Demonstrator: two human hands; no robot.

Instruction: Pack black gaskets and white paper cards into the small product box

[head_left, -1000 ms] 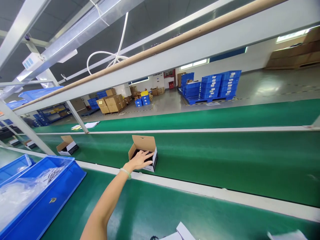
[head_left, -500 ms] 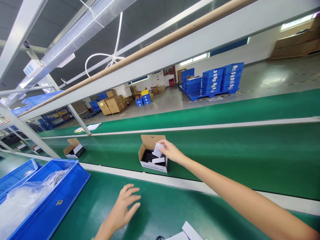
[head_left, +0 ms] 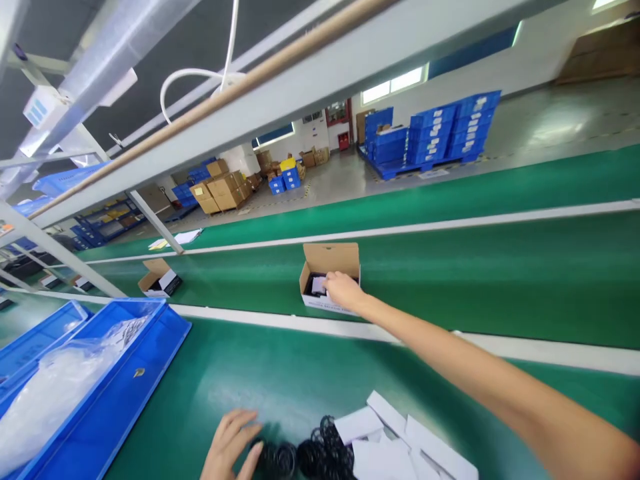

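The open carton (head_left: 327,277) sits on the green belt (head_left: 500,280); the right hand (head_left: 343,291) reaches into it from the near side, fingers curled on a small white slip (head_left: 318,285); the left hand (head_left: 231,445), well nearer than the carton, rests fingers spread beside black rings (head_left: 305,457).

Factory packing line, green conveyor belt (head_left: 500,280), stacked blue crates (head_left: 440,130), cardboard cartons (head_left: 223,192) on pallets

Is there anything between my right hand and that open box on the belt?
Nothing visible. The right hand is already at the open box, fingers over its mouth on a white card inside; the raised flap stands behind, not in the way. The left hand rests apart, by the black rings.
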